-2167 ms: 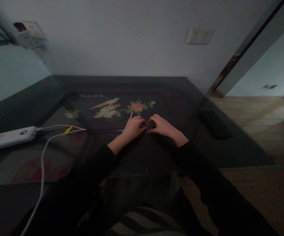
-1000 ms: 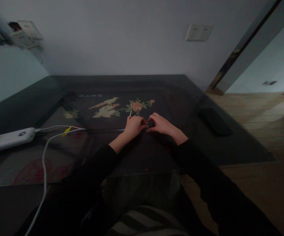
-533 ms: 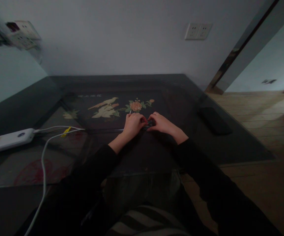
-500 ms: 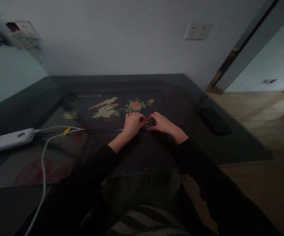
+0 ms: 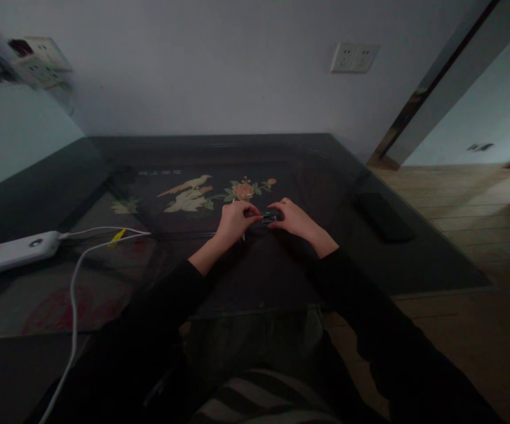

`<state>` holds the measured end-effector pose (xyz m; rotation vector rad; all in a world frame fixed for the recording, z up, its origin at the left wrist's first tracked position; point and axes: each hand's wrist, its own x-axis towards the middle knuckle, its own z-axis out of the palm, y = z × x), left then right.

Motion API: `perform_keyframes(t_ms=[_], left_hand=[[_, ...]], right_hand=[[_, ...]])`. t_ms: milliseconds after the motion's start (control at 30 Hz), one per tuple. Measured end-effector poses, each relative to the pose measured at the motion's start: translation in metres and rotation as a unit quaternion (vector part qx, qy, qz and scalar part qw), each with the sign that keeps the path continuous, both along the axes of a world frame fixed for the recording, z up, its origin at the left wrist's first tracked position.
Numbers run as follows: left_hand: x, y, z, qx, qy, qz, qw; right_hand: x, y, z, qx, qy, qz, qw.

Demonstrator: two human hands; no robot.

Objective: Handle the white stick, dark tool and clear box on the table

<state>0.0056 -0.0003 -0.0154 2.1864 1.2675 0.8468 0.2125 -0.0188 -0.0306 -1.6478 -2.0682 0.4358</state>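
A small dark, shiny object [image 5: 269, 218] sits between my two hands over the middle of the table; its kind is too small and dim to make out. My left hand [image 5: 236, 222] pinches at its left end with thumb and forefinger. At the opposite end, my right hand [image 5: 294, 221] curves round the object, thumb in front and fingers behind. A thin pale tip pokes out behind the left hand, and a short light sliver shows below it. What links them, if anything, is covered by that hand.
The dark glossy tabletop [image 5: 232, 282] bears a bird-and-flower picture [image 5: 242, 189]. A white power strip [image 5: 14, 253] lies at left, its white cable [image 5: 75, 300] tied with a yellow tag [image 5: 117, 237]. Toward the right edge rests a flat black object [image 5: 384, 217]. Wall sockets [image 5: 354, 58] are behind.
My fingers have spread slightly apart round the small object, so more of it shows. The left hand has shifted a little left, and the light sliver below it has come into sight.
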Motion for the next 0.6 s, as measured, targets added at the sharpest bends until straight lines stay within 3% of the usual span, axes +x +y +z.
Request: perform_keyframes(t_ms=[233,600], left_hand=[[-0.005,0.010,-0.001,-0.114,-0.195,0.000,0.974],[-0.001,0.006,0.001,-0.182,-0.274,-0.019,0.944]], right_hand=[[-0.010,-0.004,0.015,0.052,0.148,0.023,0.987],[-0.023,-0.007,0.011,0.022,0.362,0.029,0.931]])
